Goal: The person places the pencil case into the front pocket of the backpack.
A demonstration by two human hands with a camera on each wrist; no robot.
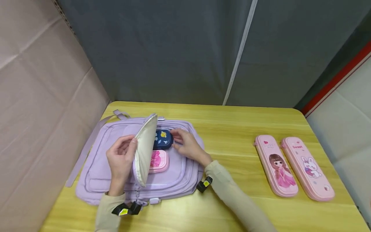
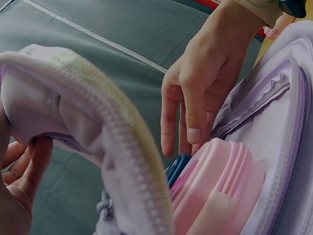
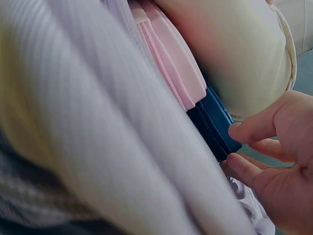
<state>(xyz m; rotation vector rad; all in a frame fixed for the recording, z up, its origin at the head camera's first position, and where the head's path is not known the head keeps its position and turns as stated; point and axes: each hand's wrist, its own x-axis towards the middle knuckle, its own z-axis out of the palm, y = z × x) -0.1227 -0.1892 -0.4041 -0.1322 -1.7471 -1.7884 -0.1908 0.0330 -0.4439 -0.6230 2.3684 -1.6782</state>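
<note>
A lilac backpack (image 1: pixel 98 167) lies flat on the left of the wooden table (image 1: pixel 232 129). My left hand (image 1: pixel 121 158) grips its opened front flap (image 1: pixel 145 145) and holds the cream lining up; the flap's zip edge (image 2: pixel 122 137) fills the left wrist view. Inside the pocket lie a pink pencil case (image 1: pixel 158 161) and, beyond it, a dark blue pencil case (image 1: pixel 163 138). My right hand (image 1: pixel 185 143) is at the blue case's right end. A fingertip (image 3: pixel 254 129) and the thumb pinch the blue case (image 3: pixel 212 122) next to the pink case (image 3: pixel 171 58).
Two long pink pencil cases lie side by side on the right of the table, one with a girl (image 1: pixel 275 166), one with a rabbit (image 1: pixel 308 167). A cardboard wall (image 1: pixel 37 112) stands on the left and a grey curtain (image 1: pixel 174 48) behind.
</note>
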